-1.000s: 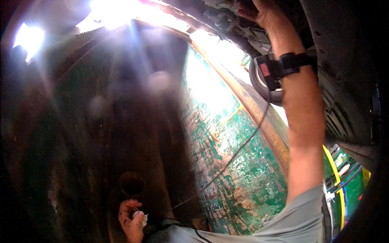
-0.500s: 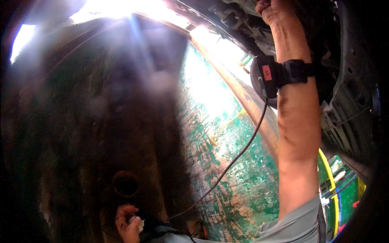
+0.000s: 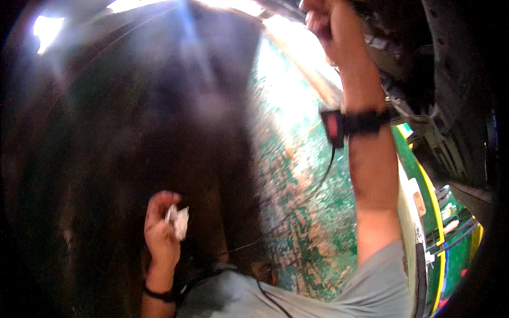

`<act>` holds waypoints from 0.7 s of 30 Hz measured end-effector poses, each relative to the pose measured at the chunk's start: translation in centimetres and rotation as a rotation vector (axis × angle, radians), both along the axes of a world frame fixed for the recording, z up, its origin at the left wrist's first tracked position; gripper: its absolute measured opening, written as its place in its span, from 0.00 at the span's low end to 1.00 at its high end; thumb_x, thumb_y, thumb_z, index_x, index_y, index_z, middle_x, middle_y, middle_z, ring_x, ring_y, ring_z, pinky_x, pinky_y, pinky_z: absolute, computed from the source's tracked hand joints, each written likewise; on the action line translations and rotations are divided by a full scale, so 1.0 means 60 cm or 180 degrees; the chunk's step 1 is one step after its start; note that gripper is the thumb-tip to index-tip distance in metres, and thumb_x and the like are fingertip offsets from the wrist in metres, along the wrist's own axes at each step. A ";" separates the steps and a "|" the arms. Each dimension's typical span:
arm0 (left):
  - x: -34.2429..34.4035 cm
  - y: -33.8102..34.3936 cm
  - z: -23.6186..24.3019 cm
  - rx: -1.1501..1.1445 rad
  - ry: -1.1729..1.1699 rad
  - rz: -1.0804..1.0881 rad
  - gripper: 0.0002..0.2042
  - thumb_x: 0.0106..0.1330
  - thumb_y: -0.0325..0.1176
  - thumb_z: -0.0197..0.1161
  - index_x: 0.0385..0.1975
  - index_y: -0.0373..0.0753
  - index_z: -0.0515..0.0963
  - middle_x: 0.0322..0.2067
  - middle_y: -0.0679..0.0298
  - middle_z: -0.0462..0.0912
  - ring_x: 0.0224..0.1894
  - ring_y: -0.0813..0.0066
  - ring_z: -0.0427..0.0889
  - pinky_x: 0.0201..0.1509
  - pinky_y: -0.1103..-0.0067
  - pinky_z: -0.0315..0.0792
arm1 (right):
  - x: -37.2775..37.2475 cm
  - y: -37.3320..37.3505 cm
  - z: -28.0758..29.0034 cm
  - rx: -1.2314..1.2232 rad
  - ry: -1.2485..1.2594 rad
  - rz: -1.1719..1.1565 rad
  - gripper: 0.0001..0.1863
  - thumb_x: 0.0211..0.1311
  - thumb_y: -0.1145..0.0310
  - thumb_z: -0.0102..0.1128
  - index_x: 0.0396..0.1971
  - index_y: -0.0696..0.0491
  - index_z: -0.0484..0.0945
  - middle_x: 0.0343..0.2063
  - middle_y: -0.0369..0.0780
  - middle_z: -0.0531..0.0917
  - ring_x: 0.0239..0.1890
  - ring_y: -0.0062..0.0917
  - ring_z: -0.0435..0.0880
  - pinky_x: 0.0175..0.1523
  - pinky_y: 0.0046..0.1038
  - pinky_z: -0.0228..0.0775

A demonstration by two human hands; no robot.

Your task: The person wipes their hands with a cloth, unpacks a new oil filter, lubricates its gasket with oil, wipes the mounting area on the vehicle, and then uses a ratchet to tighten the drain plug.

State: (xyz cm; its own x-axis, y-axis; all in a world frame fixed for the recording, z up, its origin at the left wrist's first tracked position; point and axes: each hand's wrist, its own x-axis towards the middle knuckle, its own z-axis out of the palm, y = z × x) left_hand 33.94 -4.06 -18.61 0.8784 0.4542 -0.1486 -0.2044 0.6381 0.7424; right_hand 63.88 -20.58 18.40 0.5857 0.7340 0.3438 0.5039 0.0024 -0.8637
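Observation:
My left hand is raised at the lower left, its fingers closed on a crumpled white wad that looks like tissue or cloth. Part of the wad sits behind the fingers. At the top right, my right hand reaches up beside the dark vehicle underside. Its fingers are curled, but blur and the picture's edge hide what they hold, if anything. A black strapped device with a cable is on my right forearm, and a dark band circles my left wrist.
A large dark wall fills the left side, with glare above. Worn green paint covers a surface in the middle. Dark vehicle panels hang at the right, above a green area with yellow edging. The cable runs from my forearm device.
My left hand has risen with the white wad, showing more forearm. My right hand has come left and slightly down, away from the vehicle parts. The view has shifted a little.

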 end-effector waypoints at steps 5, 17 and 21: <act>-0.007 0.021 0.010 0.0394 -0.0711 0.0277 0.28 0.50 0.12 0.55 0.55 0.37 0.70 0.53 0.60 0.76 0.56 0.69 0.77 0.62 0.72 0.72 | -0.273 0.022 -0.403 -0.0414 0.0712 -0.0455 0.20 0.60 0.68 0.68 0.52 0.54 0.75 0.34 0.36 0.82 0.31 0.15 0.79 0.33 0.18 0.73; -0.021 -0.035 -0.009 0.1456 -0.0251 0.0006 0.12 0.70 0.29 0.62 0.51 0.34 0.77 0.42 0.64 0.83 0.42 0.77 0.81 0.43 0.81 0.76 | -0.383 -0.002 -0.599 0.0968 0.2236 -0.0499 0.16 0.63 0.76 0.64 0.50 0.56 0.76 0.33 0.36 0.84 0.30 0.16 0.82 0.30 0.19 0.75; 0.017 -0.063 0.005 0.1350 -0.0088 0.0023 0.10 0.70 0.30 0.63 0.47 0.35 0.78 0.37 0.65 0.83 0.33 0.81 0.79 0.30 0.85 0.72 | -0.347 -0.025 -0.621 0.1506 0.2795 -0.0305 0.14 0.64 0.72 0.65 0.49 0.54 0.76 0.34 0.34 0.83 0.31 0.15 0.81 0.32 0.18 0.74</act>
